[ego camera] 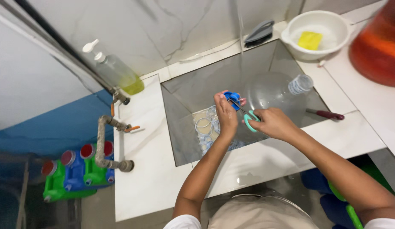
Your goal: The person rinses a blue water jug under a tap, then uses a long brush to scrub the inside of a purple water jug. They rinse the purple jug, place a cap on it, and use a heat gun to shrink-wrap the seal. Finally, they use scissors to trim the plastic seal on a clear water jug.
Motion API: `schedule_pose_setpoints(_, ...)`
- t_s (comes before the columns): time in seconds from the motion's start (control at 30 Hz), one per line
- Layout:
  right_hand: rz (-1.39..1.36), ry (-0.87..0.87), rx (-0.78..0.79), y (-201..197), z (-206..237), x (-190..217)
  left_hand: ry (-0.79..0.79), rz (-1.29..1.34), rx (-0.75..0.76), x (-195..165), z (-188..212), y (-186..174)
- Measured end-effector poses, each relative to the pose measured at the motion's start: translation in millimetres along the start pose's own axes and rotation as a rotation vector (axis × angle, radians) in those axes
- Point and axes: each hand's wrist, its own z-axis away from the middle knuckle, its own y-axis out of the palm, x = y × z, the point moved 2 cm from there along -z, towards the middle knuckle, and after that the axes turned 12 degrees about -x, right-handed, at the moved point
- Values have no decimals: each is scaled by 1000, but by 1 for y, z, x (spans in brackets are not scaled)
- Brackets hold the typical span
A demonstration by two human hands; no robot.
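My left hand [226,114] holds a small blue plastic cap [233,97] over the grey sink basin [184,127]. My right hand [274,123] grips scissors with teal handles [249,118], whose blades point at the blue cap. A large clear plastic water jug [274,90] lies on its side in the sink just behind my hands. Several clear and white plastic rings and caps [206,127] lie on the sink bottom under my left hand.
A white bowl [291,36] with a yellow sponge stands at the back right, beside a grey brush [259,33]. A knife with a maroon handle [325,114], a soap bottle [117,72], an orange container [378,46], a tap pipe [105,140] and coloured jugs [76,171] surround the counter.
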Motion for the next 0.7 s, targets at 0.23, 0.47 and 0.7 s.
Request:
schedule_pose_setpoints(0.23,143,-317,37,33,-42,8,-72,-2,-199,-13,-32,-44)
schedule_pose_setpoints(0.47,212,-343,132,44,-63,31,-5,27,-235,-17,-31,-68)
schedule_pose_setpoints(0.7,111,-444,157,54,-66,34,-45,70,-286,-17,-36,-84)
